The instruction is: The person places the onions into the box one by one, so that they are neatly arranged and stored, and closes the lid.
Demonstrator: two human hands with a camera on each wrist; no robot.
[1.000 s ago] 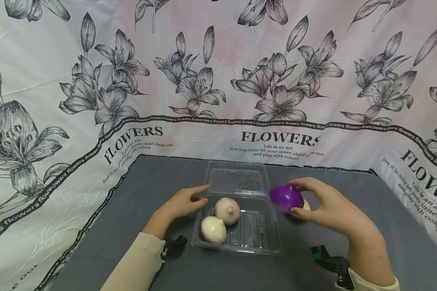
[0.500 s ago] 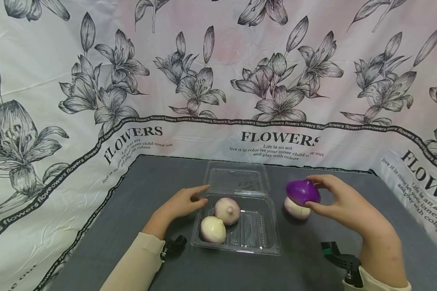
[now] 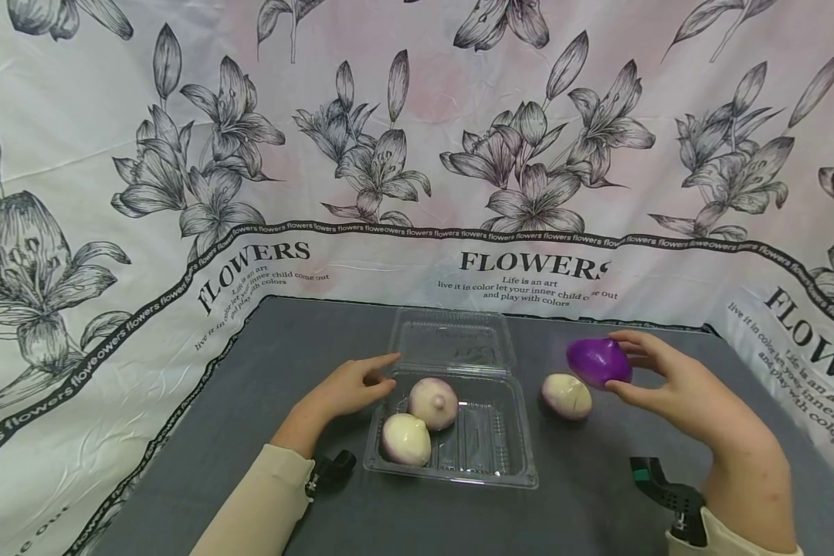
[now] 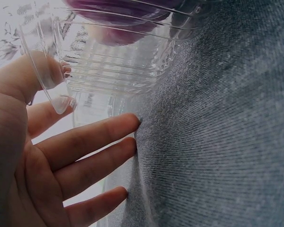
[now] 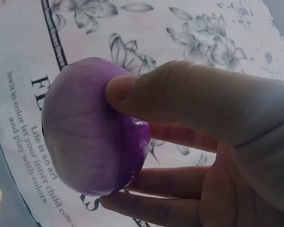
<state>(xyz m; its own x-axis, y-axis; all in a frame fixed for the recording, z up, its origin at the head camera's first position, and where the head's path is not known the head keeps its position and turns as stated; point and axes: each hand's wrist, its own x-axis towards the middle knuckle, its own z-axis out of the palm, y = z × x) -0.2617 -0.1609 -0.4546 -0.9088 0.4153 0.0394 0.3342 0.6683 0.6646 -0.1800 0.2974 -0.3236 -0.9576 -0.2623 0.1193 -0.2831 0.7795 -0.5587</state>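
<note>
A vivid purple onion (image 3: 599,363) is held in my right hand (image 3: 674,378) above the right part of the table. In the right wrist view, the thumb presses one side of the purple onion (image 5: 92,127) and fingers support the other. My left hand (image 3: 344,384) stays at the left edge of the clear plastic container (image 3: 452,475), its thumb and index fingertip at the rim. The left wrist view shows its fingers (image 4: 85,144) mostly straight, tips against the grey cloth. In the container lie a whitish-purple onion (image 3: 433,401) and a paler onion (image 3: 406,440).
Another pale onion (image 3: 566,396) lies on the grey cloth (image 3: 306,332) right of the container, just below the held one. The container's hinged lid (image 3: 452,340) lies back behind it. A flower-printed curtain (image 3: 417,154) hangs behind and along the sides.
My right hand has carried the purple onion rightward, away from the container, uncovering the pale onion on the cloth. The left hand has stayed in place.
</note>
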